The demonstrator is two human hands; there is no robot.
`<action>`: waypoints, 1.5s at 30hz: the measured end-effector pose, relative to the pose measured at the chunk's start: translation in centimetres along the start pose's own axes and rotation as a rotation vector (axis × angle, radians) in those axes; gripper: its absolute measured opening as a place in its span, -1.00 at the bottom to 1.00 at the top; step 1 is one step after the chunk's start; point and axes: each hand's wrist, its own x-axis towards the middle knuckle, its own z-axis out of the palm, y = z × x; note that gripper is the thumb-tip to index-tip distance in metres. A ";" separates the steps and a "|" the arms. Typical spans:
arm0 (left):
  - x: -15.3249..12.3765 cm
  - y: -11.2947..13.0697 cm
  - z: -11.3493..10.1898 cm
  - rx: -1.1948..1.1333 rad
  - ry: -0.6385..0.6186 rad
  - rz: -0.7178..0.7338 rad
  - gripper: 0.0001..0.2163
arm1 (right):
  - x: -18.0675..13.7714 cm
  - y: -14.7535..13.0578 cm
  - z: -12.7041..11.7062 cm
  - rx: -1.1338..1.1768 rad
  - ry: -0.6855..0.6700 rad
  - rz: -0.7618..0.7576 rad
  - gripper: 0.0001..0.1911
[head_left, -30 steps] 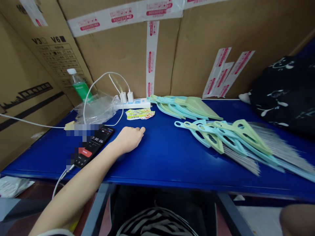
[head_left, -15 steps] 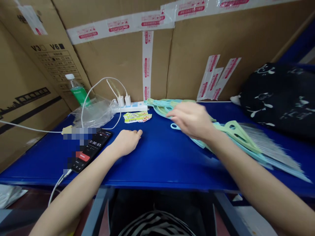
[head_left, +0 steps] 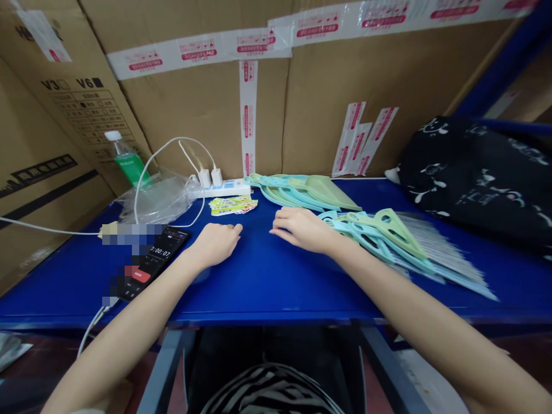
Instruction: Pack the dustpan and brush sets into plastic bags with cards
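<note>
looking down from the head view, i've got my left hand (head_left: 218, 244) curled over the blue table (head_left: 280, 296), palm hidden so i can't tell its opening or contents, and my right hand (head_left: 302, 230) half open, nothing showing in it, just beside the handle ends of the piled brushes (head_left: 409, 244) to the right. those should lift light, stiff and slightly slick, bristles bendy, so i'd grip the narrow handles; the dustpans (head_left: 332, 192) behind look equally light.

Pale green, blue brushes (head_left: 435, 247) overlapping; matching dustpans (head_left: 323, 191) stacked behind.
</note>
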 end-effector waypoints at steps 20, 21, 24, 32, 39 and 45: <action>15.6 4.8 -6.4 -0.153 0.364 0.285 -0.72 | -8.0 8.4 -7.0 0.169 -0.298 0.744 -0.61; 16.2 4.8 -6.4 -0.159 0.354 0.297 -0.73 | -8.0 8.6 -6.9 0.175 -0.315 0.747 -0.64; 17.6 4.6 -6.1 -0.186 0.328 0.319 -0.76 | -8.2 9.0 -6.6 0.176 -0.321 0.746 -0.68; 16.7 3.8 -5.3 -0.314 0.424 0.252 -0.68 | -7.9 9.0 -6.2 0.130 -0.331 0.733 -0.84; 10.7 -0.1 -4.6 -0.380 0.523 0.149 -0.70 | -7.0 8.3 -6.2 0.061 -0.221 0.707 -0.80; 2.4 -2.8 -2.6 -0.418 0.547 0.050 -0.73 | -5.9 7.4 -5.5 0.009 -0.110 0.505 -0.70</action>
